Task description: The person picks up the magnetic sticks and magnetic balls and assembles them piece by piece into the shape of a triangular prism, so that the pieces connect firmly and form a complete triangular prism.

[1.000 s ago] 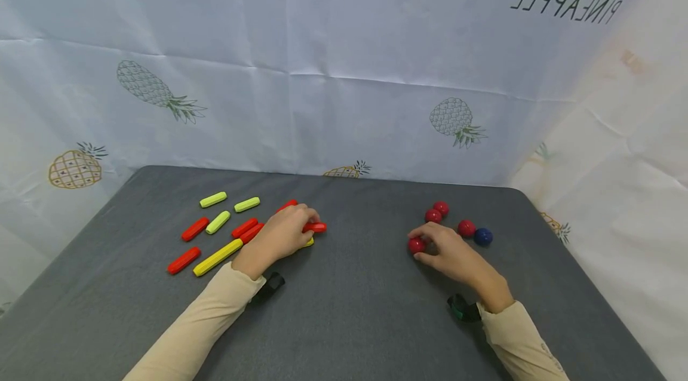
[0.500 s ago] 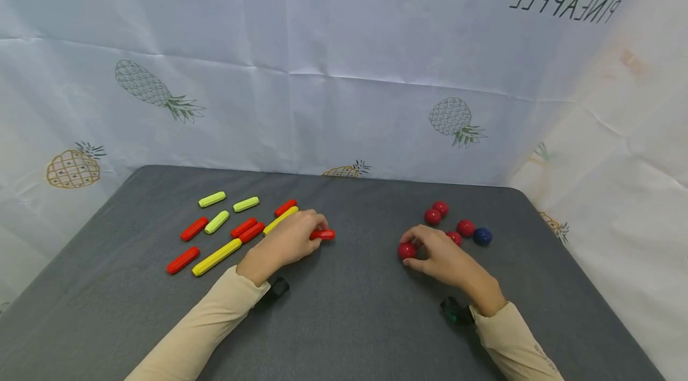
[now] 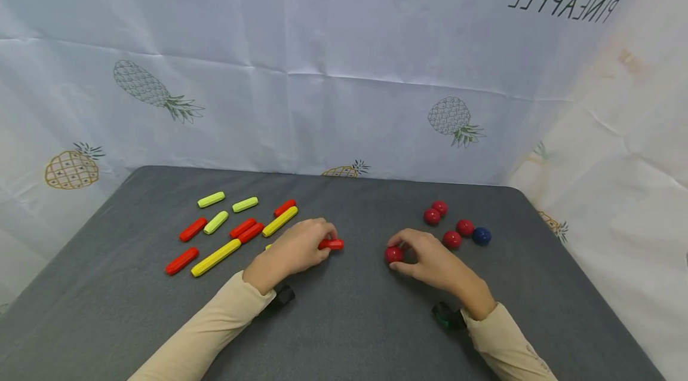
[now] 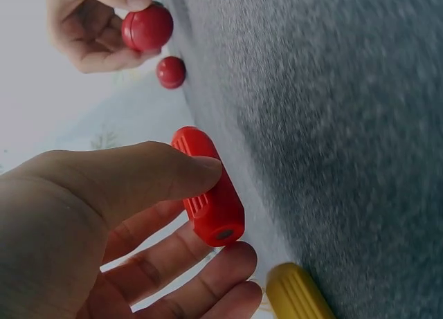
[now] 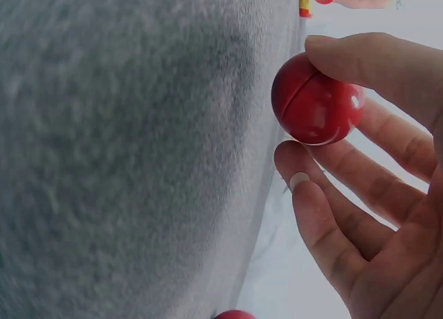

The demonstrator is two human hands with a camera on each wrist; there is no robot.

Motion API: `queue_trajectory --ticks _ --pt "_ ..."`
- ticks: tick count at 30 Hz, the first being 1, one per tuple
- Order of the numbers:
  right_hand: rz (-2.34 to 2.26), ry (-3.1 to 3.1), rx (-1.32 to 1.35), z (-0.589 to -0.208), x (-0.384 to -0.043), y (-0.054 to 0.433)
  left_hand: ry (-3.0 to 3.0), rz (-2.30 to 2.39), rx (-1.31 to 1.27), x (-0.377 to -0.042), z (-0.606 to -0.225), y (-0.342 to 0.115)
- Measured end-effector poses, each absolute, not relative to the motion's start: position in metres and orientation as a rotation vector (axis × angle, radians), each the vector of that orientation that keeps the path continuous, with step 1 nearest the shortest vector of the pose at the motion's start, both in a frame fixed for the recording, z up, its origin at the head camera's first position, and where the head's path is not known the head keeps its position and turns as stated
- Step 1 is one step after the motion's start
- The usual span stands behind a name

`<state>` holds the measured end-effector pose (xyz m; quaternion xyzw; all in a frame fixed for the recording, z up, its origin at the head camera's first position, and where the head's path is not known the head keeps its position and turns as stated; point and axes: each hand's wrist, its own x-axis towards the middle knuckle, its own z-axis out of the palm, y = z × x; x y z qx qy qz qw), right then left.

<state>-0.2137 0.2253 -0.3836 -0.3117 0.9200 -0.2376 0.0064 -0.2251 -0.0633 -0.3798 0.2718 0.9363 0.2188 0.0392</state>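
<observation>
My left hand (image 3: 294, 251) pinches a short red ribbed rod (image 3: 333, 244) between thumb and fingers, close over the grey table. In the left wrist view, the rod (image 4: 223, 207) shows a dark round spot in its end face. Facing it from the right, my right hand (image 3: 434, 257) grips a glossy red ball (image 3: 394, 254) with thumb and fingertips. A seam line runs around this ball (image 5: 311, 104) in the right wrist view. A gap of table separates rod and ball. Part of a yellow rod (image 3: 268, 246) shows behind my left hand, mostly hidden.
Left on the table (image 3: 349, 333) lie red rods (image 3: 181, 261), longer yellow rods (image 3: 216, 257) and short lime rods (image 3: 211, 199). Right and behind my right hand sit several red balls (image 3: 452, 240) and a blue ball (image 3: 481, 236). A pineapple-print cloth (image 3: 344, 112) hangs behind.
My left hand has moved right and nearer with the red rod, uncovering a yellow and a red rod. My right hand has brought its red ball left, uncovering another red ball.
</observation>
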Motion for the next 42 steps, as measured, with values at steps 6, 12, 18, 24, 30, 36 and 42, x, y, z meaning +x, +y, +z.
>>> queue_trajectory --ticks 6,12,18,24,30,36,42 --pt "-0.78 2.839 -0.971 -0.385 -0.213 0.221 2.84 0.657 0.851 -0.222 -0.38 -0.058" --pt "-0.801 2.797 -0.949 -0.386 -0.211 0.215 2.817 0.646 0.852 -0.218 -0.38 -0.055" --pt "-0.81 2.771 -0.972 -0.387 -0.209 0.209 2.796 0.608 0.879 -0.214 -0.38 -0.049" --pt "-0.802 2.766 -0.994 -0.39 -0.207 0.204 2.785 0.575 0.921 -0.21 -0.379 -0.046" --pt "-0.793 2.766 -1.008 -0.39 -0.205 0.2 2.749 0.57 0.934 -0.208 -0.379 -0.043" --pt "-0.805 2.749 -1.021 -0.391 -0.204 0.198 2.711 0.59 0.934 -0.206 -0.38 -0.04" --pt "-0.827 2.729 -1.039 -0.391 -0.203 0.196 2.673 0.642 0.954 -0.206 -0.38 -0.038"
